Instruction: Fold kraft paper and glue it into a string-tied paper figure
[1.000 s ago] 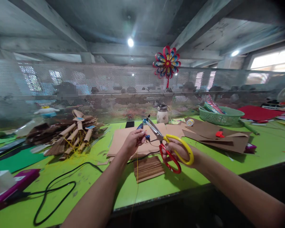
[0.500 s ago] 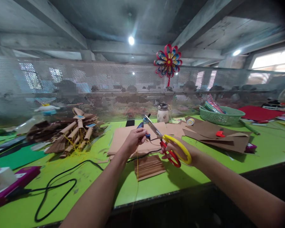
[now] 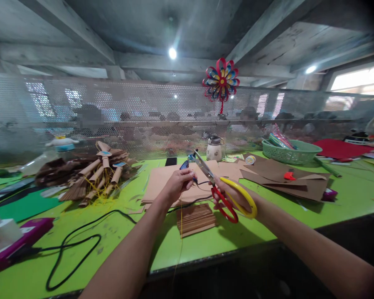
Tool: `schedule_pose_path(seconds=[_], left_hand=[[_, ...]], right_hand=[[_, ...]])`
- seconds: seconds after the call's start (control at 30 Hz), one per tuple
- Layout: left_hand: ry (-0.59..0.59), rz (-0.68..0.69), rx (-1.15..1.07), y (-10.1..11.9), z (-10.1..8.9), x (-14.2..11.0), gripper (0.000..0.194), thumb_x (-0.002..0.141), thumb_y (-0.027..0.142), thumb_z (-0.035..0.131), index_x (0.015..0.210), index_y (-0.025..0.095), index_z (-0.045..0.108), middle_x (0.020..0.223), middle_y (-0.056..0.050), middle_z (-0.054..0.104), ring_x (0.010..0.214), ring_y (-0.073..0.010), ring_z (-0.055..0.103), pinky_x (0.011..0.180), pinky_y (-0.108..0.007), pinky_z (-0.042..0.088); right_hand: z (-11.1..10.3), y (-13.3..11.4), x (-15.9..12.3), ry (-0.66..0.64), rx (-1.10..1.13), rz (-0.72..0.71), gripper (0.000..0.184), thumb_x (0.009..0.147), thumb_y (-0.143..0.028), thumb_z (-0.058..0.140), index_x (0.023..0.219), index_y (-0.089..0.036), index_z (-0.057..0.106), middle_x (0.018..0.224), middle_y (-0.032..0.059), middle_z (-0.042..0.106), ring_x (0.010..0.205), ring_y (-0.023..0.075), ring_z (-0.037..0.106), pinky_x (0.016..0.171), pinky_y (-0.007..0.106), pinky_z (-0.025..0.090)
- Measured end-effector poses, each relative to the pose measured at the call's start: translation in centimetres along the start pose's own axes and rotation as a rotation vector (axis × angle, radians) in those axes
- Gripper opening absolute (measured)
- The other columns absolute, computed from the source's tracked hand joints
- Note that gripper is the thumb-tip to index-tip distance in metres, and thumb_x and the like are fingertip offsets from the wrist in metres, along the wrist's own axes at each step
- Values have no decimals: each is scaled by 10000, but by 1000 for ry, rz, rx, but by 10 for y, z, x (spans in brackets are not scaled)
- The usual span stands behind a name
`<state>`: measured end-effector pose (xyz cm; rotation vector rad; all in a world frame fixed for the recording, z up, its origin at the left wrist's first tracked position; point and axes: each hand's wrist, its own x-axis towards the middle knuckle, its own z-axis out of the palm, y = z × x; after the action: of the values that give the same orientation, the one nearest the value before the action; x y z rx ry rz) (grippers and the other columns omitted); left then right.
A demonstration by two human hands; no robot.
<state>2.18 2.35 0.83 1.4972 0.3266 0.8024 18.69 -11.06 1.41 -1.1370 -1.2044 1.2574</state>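
My left hand point(image 3: 181, 182) is closed in a pinch, and a thin yellow thread point(image 3: 181, 220) hangs down from it. The thread passes in front of a pleated piece of brown paper point(image 3: 197, 220) on the table. My right hand point(image 3: 226, 195) is wrapped round scissors point(image 3: 206, 170) with one red and one yellow handle. The handles are spread, and the blades point up and left, just beyond my left fingertips. Behind those fingertips is a blue tool point(image 3: 185, 165) with a dark cord, partly hidden; its kind is unclear.
Brown paper sheets point(image 3: 158, 174) lie behind my hands. Rolled and pleated paper pieces with yellow threads point(image 3: 104, 174) are heaped at left. A black cable point(image 3: 77, 238) runs to a purple power strip point(image 3: 34, 234). A lidded cup point(image 3: 214, 149) and green basket point(image 3: 293, 151) stand farther back.
The scissors have shifted slightly right, and their handles are a little farther apart. My left hand has barely moved.
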Motion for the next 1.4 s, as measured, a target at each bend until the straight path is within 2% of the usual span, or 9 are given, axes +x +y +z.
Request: schedule_pose_path(seconds=[0.33,0.53,0.73,0.9,1.0,1.07,1.27,1.33,1.4], left_hand=[[-5,-22,27,7,9,-4,209,717,306,624,704,99,604,391,42,388,355,-40,282,419,-217,108],[-25,-2,74,-3,8,-2,207,743,304,610,705,101,593,402,45,385,356,-36,265,415,-215,102],[116,61,-44,-8,-1,4,218,754,319,609,747,104,575,407,43,408,344,-35,258,392,-210,99],[312,155,-150,-7,-19,11,172,751,291,604,768,124,564,424,46,420,337,-36,279,371,-196,137],[381,162,-160,-7,-25,12,150,752,285,606,763,142,561,432,53,422,338,-32,282,368,-186,154],[410,161,-158,-6,-26,12,142,755,275,608,749,141,562,436,49,428,339,-29,288,366,-182,154],[395,161,-108,1,-12,11,114,805,210,552,736,120,549,432,36,436,333,-32,298,360,-181,170],[393,153,-104,8,-1,13,119,816,208,543,736,119,547,438,39,432,335,-29,302,358,-177,178],[367,146,-94,19,15,16,121,822,213,539,742,123,551,445,44,429,340,-28,315,360,-172,194]], right_hand=[[-2,3,1,7,-109,-149,393,801,-580,486,805,-187,488,564,-39,491,427,86,464,444,220,437],[-10,-4,5,126,-118,-240,406,802,-579,476,896,-187,521,459,-76,415,347,65,363,354,183,317],[-21,-20,-4,65,-363,-189,380,779,-554,526,775,-174,526,571,-21,515,452,104,506,453,233,412],[-47,-7,-2,157,-944,-88,387,697,-519,621,884,-180,630,630,19,579,523,152,524,485,250,358],[-65,4,-8,80,-1299,-105,432,698,-497,617,1008,-199,652,750,62,633,662,203,556,556,261,347],[-76,9,-15,9,-1425,-115,427,742,-451,573,1094,-215,626,849,81,649,747,224,569,601,266,356],[-101,14,-26,-116,-1547,-100,450,764,-352,556,1184,-193,570,939,120,624,860,257,567,718,314,401],[-93,8,-26,-36,-1488,-139,407,775,-360,555,1129,-164,603,950,138,616,892,271,558,756,351,412],[-71,-4,-24,62,-1281,-238,347,804,-343,529,1077,-149,620,1002,146,605,927,261,552,804,378,418]])
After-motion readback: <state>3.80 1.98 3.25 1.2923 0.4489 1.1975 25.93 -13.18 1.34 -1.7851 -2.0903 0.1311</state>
